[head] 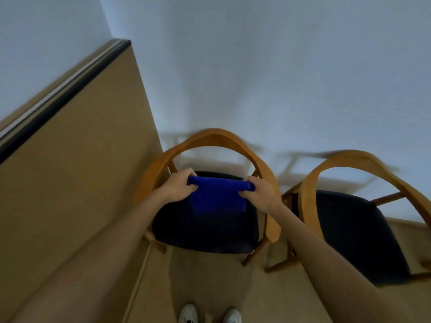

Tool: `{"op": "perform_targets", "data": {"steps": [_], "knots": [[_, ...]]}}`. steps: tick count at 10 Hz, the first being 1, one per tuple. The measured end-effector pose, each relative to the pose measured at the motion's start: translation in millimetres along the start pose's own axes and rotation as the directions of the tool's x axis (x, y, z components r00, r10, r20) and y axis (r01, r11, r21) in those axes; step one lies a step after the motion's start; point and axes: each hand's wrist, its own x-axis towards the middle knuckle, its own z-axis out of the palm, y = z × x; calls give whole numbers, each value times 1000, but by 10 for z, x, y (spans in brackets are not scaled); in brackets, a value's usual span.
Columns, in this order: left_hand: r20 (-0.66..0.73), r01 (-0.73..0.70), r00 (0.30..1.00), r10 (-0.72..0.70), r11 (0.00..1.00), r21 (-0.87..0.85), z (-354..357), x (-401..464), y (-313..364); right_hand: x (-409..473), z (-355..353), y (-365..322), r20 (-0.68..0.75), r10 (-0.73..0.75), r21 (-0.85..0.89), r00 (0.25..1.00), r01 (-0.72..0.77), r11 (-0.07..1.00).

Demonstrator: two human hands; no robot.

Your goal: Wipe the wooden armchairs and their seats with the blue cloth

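1. While held up over the dark seat (205,229) of the near wooden armchair (210,138), blue cloth (215,194) stretched between 2 hands, hanging folded, lower edge blurring into the seat at 6 o'clock.
2. Left hand (178,186) at 9 o'clock of the cloth, fingers curled round its upper left corner, gripping firmly.
3. Right hand (258,191) at 3 o'clock, fingers and thumb pinching the upper right corner.
4. Second armchair (354,159) at 3 o'clock of the first, just beside it, dark seat (349,229) partly behind the right forearm.
5. Tan partition (77,159) at 9 o'clock, pale wall (256,66) at 12 o'clock.
6. White shoes (189,313) down at 6 o'clock on the tan floor (210,276).
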Motion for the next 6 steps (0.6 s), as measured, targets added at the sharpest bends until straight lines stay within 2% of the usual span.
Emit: {"op": "perform_targets", "data": {"steps": [1,4,5,6], "knots": [[28,55,998,-54,997,-52,223,78,-289,66,242,234,28,50,-2,998,-50,999],[33,209,978,-207,977,-50,775,461,-873,424,801,764,104,274,12,956,-276,961],[16,277,961,-277,957,-82,761,798,-987,707,869,880,10,306,56,952,-306,950],[-77,331,938,-338,939,-90,654,1083,-1027,1012,776,855,-112,370,130,922,-355,926]]}}
